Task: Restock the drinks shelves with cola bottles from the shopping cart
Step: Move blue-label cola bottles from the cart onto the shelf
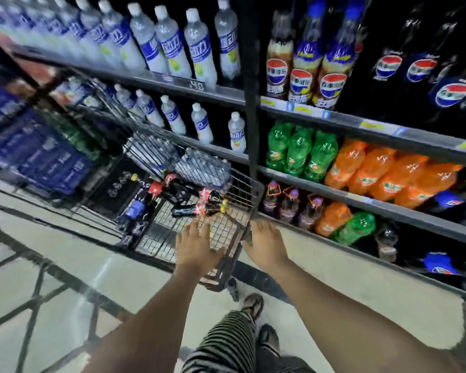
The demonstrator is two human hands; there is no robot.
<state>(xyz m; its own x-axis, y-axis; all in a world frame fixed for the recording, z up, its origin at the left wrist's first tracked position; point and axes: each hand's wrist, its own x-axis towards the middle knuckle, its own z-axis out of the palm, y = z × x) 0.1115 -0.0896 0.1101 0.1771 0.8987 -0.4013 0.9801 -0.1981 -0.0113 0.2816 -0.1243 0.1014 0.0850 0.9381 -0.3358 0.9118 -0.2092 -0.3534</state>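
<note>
The wire shopping cart [253, 189] stands against the drinks shelves [361, 122]. Several dark cola bottles lie on its floor: red-labelled ones [191, 210] near the front and a blue-labelled one [135, 211] to the left. My left hand [197, 246] hovers over the cart's near end with fingers spread and straight, holding nothing. My right hand [267, 243] is at the cart's near right corner, thumb close to the rim, with nothing in it. Dark cola bottles with blue and red logos [452, 92] fill the upper right shelf.
Green soda bottles [299, 152] and orange ones [388, 173] fill the middle shelves; white-and-blue drinks [197, 47] line the left shelves. Wrapped water packs [199, 168] lie in the cart. Blue cartons [46, 160] sit at left, a metal frame [24, 278] at lower left.
</note>
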